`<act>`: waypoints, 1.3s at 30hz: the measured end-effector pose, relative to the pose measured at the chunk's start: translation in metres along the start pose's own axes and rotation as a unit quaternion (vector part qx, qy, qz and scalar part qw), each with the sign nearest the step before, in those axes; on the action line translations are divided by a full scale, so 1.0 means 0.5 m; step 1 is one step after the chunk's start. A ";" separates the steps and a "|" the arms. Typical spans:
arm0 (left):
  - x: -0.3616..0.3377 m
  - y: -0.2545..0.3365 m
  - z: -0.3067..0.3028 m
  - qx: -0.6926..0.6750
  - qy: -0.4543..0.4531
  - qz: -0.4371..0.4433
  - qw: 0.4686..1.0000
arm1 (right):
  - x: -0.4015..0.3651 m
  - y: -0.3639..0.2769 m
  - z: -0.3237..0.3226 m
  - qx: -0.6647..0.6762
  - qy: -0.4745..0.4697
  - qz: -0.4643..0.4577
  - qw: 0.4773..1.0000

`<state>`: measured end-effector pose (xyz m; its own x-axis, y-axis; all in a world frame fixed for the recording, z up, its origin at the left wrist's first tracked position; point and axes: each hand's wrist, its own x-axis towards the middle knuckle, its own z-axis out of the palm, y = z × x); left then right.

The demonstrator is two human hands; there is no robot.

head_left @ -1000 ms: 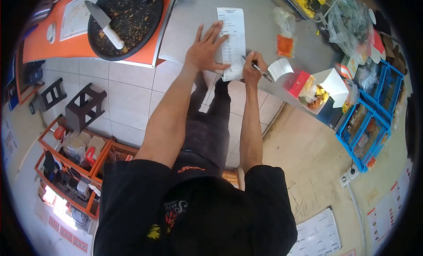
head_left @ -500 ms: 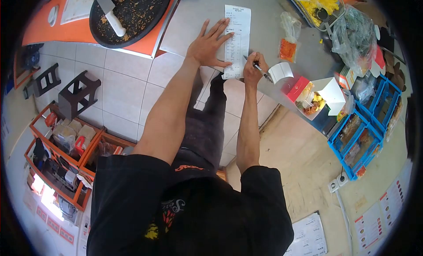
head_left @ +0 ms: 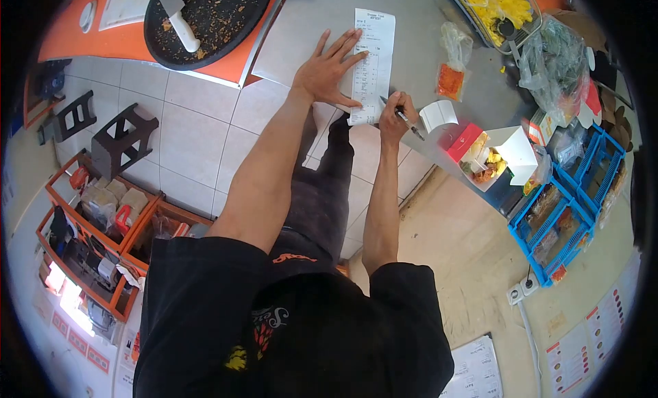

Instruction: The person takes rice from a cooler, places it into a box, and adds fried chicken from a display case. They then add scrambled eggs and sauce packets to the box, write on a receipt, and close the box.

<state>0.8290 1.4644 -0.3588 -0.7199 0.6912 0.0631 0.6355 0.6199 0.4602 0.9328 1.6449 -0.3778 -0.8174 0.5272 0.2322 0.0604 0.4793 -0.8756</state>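
A long printed receipt (head_left: pixel 375 58) lies flat on the metal counter (head_left: pixel 305 21). My left hand (head_left: pixel 325 72) rests on its left edge with fingers spread, pressing it down. In my right hand (head_left: pixel 397 118) a dark pen (head_left: pixel 410 126) is gripped, its tip at the receipt's lower right side. Just right of that hand sits a small white paper piece (head_left: pixel 439 115), which looks like part of a box. Beyond it stands an open red-and-white food box (head_left: pixel 473 148) with food inside. A clear bag with orange contents (head_left: pixel 450 81) lies farther back on the counter.
At the back right are a tray of yellow shreds (head_left: pixel 497 14) with tongs and a clear plastic bag of greens (head_left: pixel 548 62). Blue baskets (head_left: pixel 552 223) stand at right. On the orange table, a black pan (head_left: pixel 226 28) holds crumbs and a knife (head_left: pixel 179 24). A dark stool (head_left: pixel 123 141) is on the floor.
The pen's tip has shifted slightly down the receipt, and my right hand has tilted a little with it. My left hand stays spread on the paper. The whole view has shifted slightly.
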 end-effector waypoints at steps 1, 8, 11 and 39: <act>0.000 0.000 0.000 0.000 0.000 0.000 1.000 | -0.002 -0.001 0.000 0.001 0.003 0.002 1.000; 0.000 0.002 -0.003 0.020 -0.011 0.001 1.000 | -0.003 -0.012 0.006 -0.028 0.053 0.015 0.998; 0.000 0.003 -0.003 0.027 -0.015 0.001 1.000 | -0.019 -0.015 0.000 -0.007 0.038 0.007 0.999; -0.005 0.002 0.004 0.025 -0.017 0.012 0.999 | -0.052 0.039 -0.027 0.063 -0.018 0.026 0.998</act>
<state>0.8321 1.4641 -0.3604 -0.6943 0.7184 0.0430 0.6669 0.6199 0.4135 0.9630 1.6502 -0.3951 -0.8353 0.5225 0.1711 0.0333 0.3588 -0.9328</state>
